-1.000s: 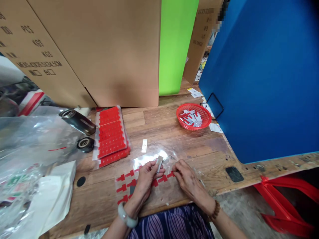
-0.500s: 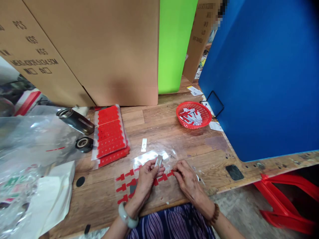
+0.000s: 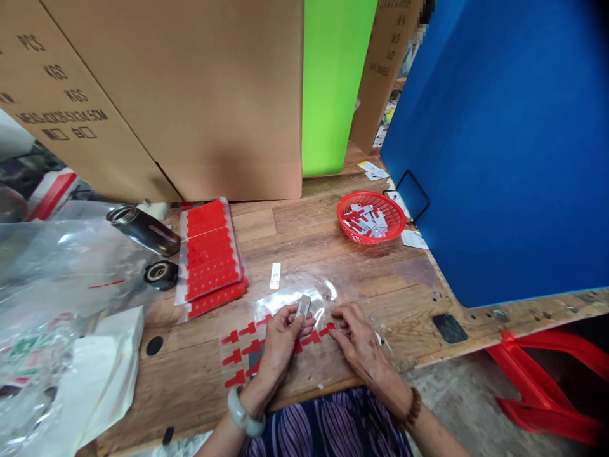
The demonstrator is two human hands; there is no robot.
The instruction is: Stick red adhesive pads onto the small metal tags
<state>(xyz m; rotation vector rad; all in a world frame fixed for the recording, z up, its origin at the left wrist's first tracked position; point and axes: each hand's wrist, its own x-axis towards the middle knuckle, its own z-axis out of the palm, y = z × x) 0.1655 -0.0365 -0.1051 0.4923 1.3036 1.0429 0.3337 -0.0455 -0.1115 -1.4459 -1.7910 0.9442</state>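
Observation:
My left hand is closed, pinching a small flat grey metal plate between thumb and fingers above a clear sheet. Red T-shaped stickers lie in rows on that clear sheet; some are hidden under my left hand and wrist. My right hand rests at the sheet's right side, fingers bent and thumb apart from the index finger. Its thumb tip is at the end of a red sticker, which still lies flat. Another pale metal plate lies beyond the sheet.
A red basket holds several plates with red stickers. Stacked red sticker sheets, a dark flask and its lid stand left. Cardboard, a green panel and a blue panel border the table.
My right hand's fingers have spread slightly from a tighter pinch at the red sticker. My left hand holds the plate in nearly the same place.

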